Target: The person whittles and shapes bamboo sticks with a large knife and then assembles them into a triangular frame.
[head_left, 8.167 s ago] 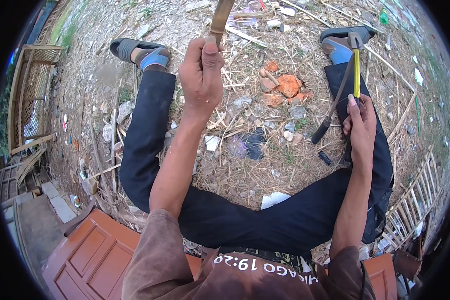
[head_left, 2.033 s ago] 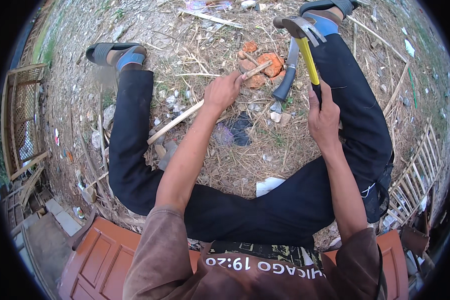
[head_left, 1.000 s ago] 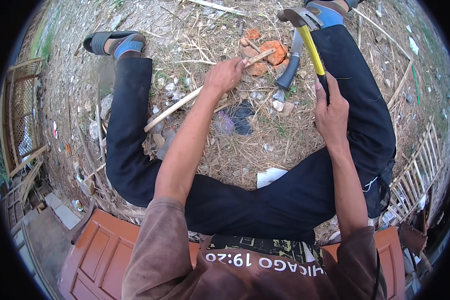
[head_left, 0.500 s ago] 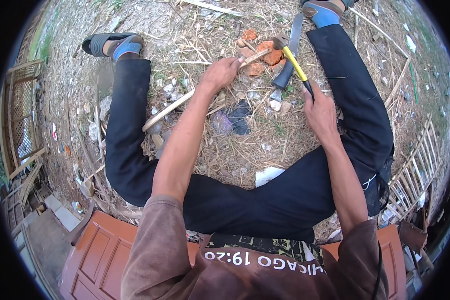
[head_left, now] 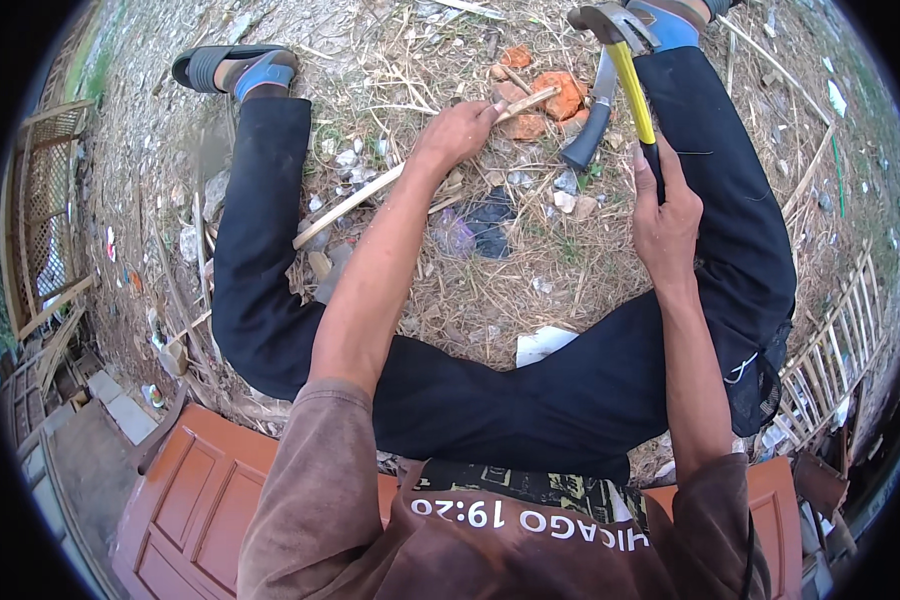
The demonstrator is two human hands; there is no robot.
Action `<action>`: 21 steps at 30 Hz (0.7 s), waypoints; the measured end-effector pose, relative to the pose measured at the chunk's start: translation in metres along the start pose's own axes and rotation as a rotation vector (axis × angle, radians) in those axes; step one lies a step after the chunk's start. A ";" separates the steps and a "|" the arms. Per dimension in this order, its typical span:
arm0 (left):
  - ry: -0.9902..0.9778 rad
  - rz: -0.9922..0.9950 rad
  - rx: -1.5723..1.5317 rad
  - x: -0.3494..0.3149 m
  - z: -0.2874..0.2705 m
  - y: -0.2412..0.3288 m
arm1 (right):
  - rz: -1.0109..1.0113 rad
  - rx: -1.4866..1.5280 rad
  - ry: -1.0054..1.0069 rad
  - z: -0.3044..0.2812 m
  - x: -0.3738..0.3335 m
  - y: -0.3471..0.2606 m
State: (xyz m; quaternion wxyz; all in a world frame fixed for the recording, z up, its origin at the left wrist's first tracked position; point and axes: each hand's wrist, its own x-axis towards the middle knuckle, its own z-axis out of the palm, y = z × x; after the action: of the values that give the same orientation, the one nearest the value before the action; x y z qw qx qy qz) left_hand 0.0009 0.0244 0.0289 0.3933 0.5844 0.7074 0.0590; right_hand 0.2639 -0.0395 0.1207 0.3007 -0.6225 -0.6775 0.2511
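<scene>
We're holding, left hand [head_left: 458, 134] curled closed, a stiff-looking pale-wood strip [head_left: 352, 206]; right hand [head_left: 667, 218] wrapped low, a probably head-heavy yellow-black steel claw-hammer [head_left: 632, 88] at one o'clock

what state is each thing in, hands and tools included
Left hand, closed around strip
Right hand, closed around hammer
Strip, held, far end over brick
Hammer, held, head apart from strip
Knife, unsheathed, lying on ground
Brick, broken
Sandals, worn

Stick [head_left: 355, 203] left of hammer [head_left: 631, 90]
</scene>
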 end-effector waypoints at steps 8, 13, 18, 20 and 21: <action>0.046 -0.005 0.016 0.003 0.003 -0.001 | 0.098 -0.079 -0.096 -0.006 0.009 0.006; -0.080 -0.040 -0.002 0.003 -0.005 0.001 | -0.030 -0.011 0.042 0.009 -0.004 0.022; 0.050 0.019 0.023 -0.001 0.010 -0.004 | 0.056 -0.130 -0.051 -0.004 0.010 0.014; 0.067 -0.006 -0.006 -0.003 0.004 0.000 | 0.039 0.008 0.025 -0.010 0.010 -0.007; 0.072 -0.029 0.015 -0.008 0.001 0.003 | 0.060 0.010 0.032 -0.014 0.011 -0.018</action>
State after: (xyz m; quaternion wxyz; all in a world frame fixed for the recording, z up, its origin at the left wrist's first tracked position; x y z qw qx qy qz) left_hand 0.0038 0.0178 0.0336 0.3639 0.5746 0.7298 0.0693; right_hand 0.2609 -0.0313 0.1444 0.3069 -0.6450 -0.6524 0.2533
